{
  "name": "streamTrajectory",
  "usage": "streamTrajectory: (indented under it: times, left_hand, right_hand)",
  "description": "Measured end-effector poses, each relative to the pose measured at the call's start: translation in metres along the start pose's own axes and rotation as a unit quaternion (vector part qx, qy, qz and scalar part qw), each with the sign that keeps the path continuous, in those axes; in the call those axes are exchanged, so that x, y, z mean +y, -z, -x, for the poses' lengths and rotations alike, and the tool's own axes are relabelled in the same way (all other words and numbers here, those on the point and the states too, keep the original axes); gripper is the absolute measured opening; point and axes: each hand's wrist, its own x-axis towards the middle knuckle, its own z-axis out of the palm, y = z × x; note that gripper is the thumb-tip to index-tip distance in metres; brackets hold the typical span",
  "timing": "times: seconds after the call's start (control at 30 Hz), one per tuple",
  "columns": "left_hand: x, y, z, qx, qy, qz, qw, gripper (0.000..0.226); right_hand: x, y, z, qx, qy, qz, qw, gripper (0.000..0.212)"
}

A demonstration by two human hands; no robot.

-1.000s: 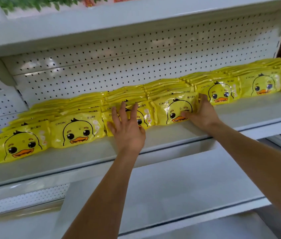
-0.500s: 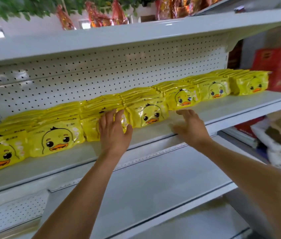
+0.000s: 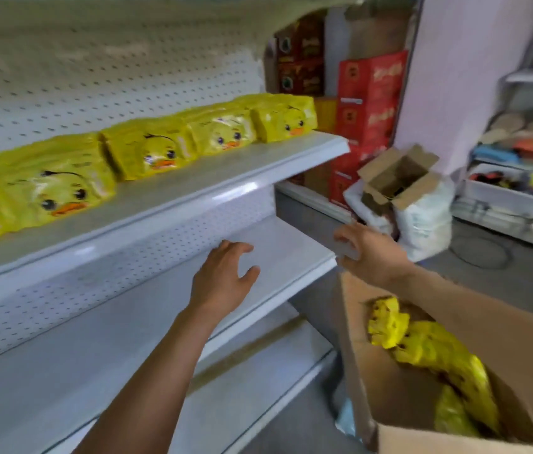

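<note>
White shelving (image 3: 62, 371) fills the left of the frame. Low at right, duck packs (image 3: 422, 352) lie in an open carton (image 3: 356, 339). Just above it, the right hand (image 3: 373, 253) hangs by the lower shelf (image 3: 284, 244) corner, fingers loosely curled and holding nothing. The left hand (image 3: 222, 276) hovers over that shelf, fingers apart. A row (image 3: 157, 152) of such packs lines the upper shelf (image 3: 225, 168).

Motion blur smears duck packs (image 3: 147, 152); leftmost pack cut by frame edge; cardboard box (image 3: 353, 339) cropped at bottom right.
</note>
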Motion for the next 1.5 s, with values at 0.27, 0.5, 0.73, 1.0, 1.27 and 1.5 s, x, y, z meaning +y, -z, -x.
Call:
streamTrajectory:
  times: [0.27, 0.5, 0.73, 1.0, 1.27, 1.5]
  left_hand:
    - [0.095, -0.181, 0.007, -0.234, 0.031, 0.135, 0.962, 0.035]
    - [0.12, -0.296, -0.025, -0.38, 0.079, 0.188, 0.902, 0.039]
    - [0.116, -0.432, -0.111, -0.44, 0.186, 0.239, 0.845, 0.035]
    - [0.096, -0.6, -0.185, -0.409, 0.308, 0.221, 0.83, 0.047]
    - [0.084, -0.699, -0.2, -0.373, 0.335, 0.223, 0.836, 0.069]
    - [0.102, -0.667, -0.196, -0.445, 0.458, 0.321, 0.7, 0.026]
  right_hand:
    - [0.178, -0.029, 0.081, -0.129, -0.231, -0.076, 0.961, 0.021]
    - [0.268, -0.106, 0.101, -0.183, -0.371, -0.168, 0.895, 0.014]
    - [0.339, -0.2, 0.058, -0.199, -0.501, -0.249, 0.805, 0.008]
    - [0.408, -0.324, 0.001, -0.125, -0.608, -0.296, 0.726, 0.025]
    - [0.438, -0.4, -0.029, -0.087, -0.642, -0.301, 0.7, 0.018]
    - [0.427, -0.394, -0.019, -0.013, -0.628, -0.363, 0.688, 0.02]
